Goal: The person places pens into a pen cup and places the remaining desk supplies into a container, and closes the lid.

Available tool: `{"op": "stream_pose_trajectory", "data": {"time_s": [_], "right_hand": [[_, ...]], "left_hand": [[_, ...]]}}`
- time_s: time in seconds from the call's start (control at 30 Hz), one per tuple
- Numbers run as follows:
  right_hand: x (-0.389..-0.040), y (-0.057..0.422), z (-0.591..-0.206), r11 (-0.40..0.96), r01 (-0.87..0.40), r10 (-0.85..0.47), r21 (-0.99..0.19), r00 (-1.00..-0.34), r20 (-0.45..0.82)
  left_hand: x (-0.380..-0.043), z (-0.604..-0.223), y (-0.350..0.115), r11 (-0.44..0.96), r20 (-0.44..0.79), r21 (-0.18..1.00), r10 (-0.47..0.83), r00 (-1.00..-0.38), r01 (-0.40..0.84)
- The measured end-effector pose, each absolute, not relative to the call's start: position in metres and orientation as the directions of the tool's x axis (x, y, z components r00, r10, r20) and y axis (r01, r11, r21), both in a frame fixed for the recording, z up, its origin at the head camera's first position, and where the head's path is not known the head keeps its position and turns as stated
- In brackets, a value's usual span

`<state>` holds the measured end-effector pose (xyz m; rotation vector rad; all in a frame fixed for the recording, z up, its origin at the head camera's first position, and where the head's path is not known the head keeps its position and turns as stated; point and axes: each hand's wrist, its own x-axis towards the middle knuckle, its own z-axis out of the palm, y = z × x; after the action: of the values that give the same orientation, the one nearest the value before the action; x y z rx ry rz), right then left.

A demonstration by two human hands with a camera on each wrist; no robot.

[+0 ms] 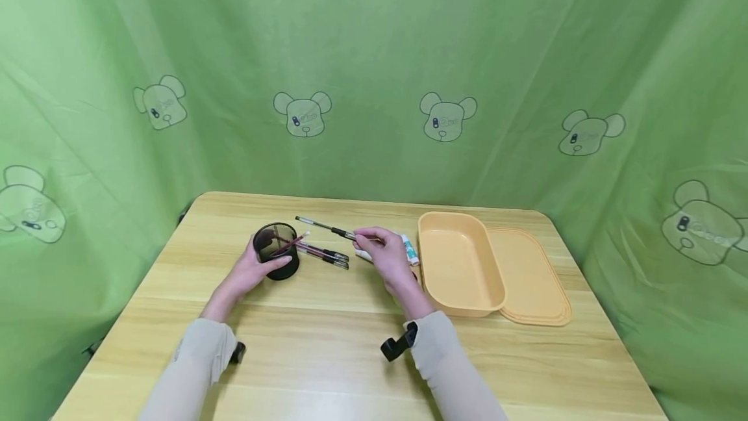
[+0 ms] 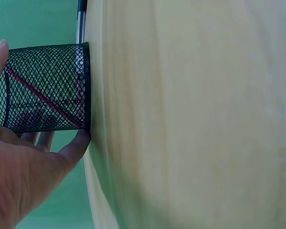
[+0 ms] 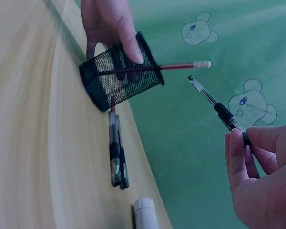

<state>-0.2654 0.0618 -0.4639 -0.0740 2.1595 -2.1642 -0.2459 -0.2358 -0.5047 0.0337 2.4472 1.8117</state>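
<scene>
Though outside mesh cup (image 3: 126,86), pen (image 3: 220,108) by one end in right grip (image 3: 271,186).

The mesh cup (image 3: 121,78) was black, its pencil (image 3: 178,66) red, the raised pen (image 3: 222,110) black-and-clear, the box (image 1: 461,268) pale orange, the bear-printed curtain (image 1: 374,31) green.

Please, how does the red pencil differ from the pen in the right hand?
The pencil is red with a whitish end; the pen is clear and black. The pencil leans inside the mesh pen cup, while the pen is pinched by the right hand, outside the cup. Both are long and thin.
</scene>
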Motion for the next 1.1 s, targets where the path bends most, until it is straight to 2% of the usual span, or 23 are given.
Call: {"op": "stream_pose_trajectory", "data": {"time_s": [0.23,0.4,0.83,1.1], "right_hand": [[-0.263,0.059,-0.454,-0.021,-0.002,-0.099,-1.000,-0.995,0.004],[-0.260,0.057,-0.448,-0.014,-0.009,-0.116,-1.000,-0.993,0.011],[-0.249,0.054,-0.443,-0.012,-0.025,-0.169,-1.000,-0.985,0.026],[-0.247,0.047,-0.443,0.001,-0.067,-0.169,-0.998,-0.983,0.066]], "left_hand": [[-0.264,-0.535,-0.244,0.291,-0.024,0.957,0.063,-0.998,-0.004],[-0.266,-0.535,-0.245,0.290,-0.009,0.957,0.060,-0.998,0.009],[-0.262,-0.528,-0.231,0.364,0.037,0.931,-0.053,-0.998,0.015],[-0.260,-0.529,-0.238,0.253,0.069,0.966,-0.017,-0.998,0.062]]}}
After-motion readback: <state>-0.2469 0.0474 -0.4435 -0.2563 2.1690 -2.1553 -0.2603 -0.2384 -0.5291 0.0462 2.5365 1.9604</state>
